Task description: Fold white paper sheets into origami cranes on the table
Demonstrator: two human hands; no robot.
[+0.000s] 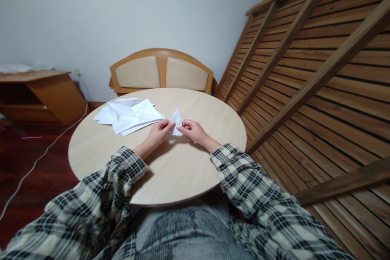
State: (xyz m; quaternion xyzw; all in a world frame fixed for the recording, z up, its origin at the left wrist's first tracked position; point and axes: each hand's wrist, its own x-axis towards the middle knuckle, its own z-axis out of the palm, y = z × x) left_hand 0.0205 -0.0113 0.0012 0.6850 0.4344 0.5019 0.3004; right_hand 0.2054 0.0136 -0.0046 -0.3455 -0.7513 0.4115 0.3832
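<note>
A small piece of folded white paper point(176, 120), narrow and pointed at the top, is held up over the round table point(185, 170). My left hand point(159, 132) pinches its left side between thumb and fingers. On the opposite side my right hand point(195, 131) grips it the same way, both thumbs facing me. The fingers behind the paper are partly hidden. To the left of my hands lies a loose pile of creased white paper sheets point(129, 114).
Behind the table stands a wooden headboard point(163, 71) with cream panels. Slatted wooden boards point(304, 89) lean along the right side. A low wooden cabinet point(57, 93) is at the left, with a white cable point(45, 154) running across the dark red floor.
</note>
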